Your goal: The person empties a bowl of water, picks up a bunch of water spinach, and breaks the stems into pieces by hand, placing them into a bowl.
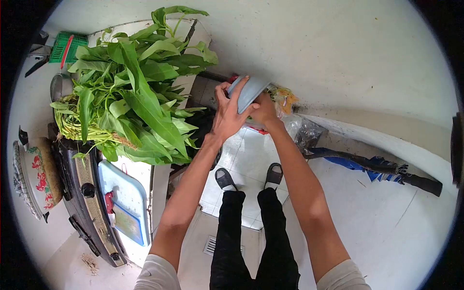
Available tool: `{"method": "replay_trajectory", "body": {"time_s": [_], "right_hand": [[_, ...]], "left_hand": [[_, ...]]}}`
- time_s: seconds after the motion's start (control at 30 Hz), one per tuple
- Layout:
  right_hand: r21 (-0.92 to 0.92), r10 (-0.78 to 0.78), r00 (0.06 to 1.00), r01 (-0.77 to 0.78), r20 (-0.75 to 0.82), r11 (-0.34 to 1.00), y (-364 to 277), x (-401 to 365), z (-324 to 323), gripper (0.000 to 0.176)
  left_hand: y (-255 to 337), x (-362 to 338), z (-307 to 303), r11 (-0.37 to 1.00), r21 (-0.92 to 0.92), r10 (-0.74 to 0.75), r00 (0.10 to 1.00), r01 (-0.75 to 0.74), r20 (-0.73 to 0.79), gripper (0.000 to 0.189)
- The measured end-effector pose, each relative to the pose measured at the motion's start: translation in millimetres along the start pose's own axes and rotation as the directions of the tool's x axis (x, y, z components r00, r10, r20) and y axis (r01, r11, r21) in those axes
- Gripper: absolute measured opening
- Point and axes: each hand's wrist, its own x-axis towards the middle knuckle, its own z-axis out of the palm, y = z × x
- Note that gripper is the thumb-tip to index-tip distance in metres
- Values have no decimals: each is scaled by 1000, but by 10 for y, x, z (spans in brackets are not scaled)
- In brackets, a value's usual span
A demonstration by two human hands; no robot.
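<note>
My left hand (229, 114) is wrapped around a light blue-grey bowl (252, 90), thumb and fingers spread over its outside. The bowl is tipped on its side, close to the wall. My right hand (265, 110) is right at the bowl's lower right rim, its fingers mostly hidden; I cannot tell whether they hold anything. Just beyond that hand lie clear plastic bags (291, 124) and yellowish plant scraps (285, 98). To the left, a big heap of leafy greens (145, 92) with long pale stems covers the counter.
A gas stove (92, 203) stands at left beside a blue cutting board (123, 183) with a red-handled knife (109, 202). A flowered pot (38, 176) sits farther left. A green basket (67, 47) is behind. A blue-and-black folded umbrella (372, 166) lies along the right wall.
</note>
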Motion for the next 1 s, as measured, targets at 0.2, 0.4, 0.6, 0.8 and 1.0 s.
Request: {"method": "replay_trajectory", "body": {"time_s": [0.2, 0.4, 0.6, 0.8, 1.0], "right_hand": [[920, 82, 997, -24, -9, 392, 40, 120, 150, 51], [250, -112, 956, 183, -273, 951, 145, 132, 51, 47], [568, 78, 965, 80, -249, 819, 107, 175, 126, 42], [-192, 41, 994, -60, -101, 980, -245, 17, -297, 38], [277, -66, 998, 68, -14, 958, 28, 160, -208, 36]], "left_hand": [[97, -29, 66, 995, -57, -87, 995, 84, -40, 75], [49, -109, 95, 997, 31, -67, 997, 68, -48, 74], [105, 18, 97, 995, 21, -99, 991, 101, -88, 75], [83, 17, 47, 991, 47, -121, 982, 129, -145, 74], [116, 39, 49, 996, -62, -76, 988, 68, -136, 73]]}}
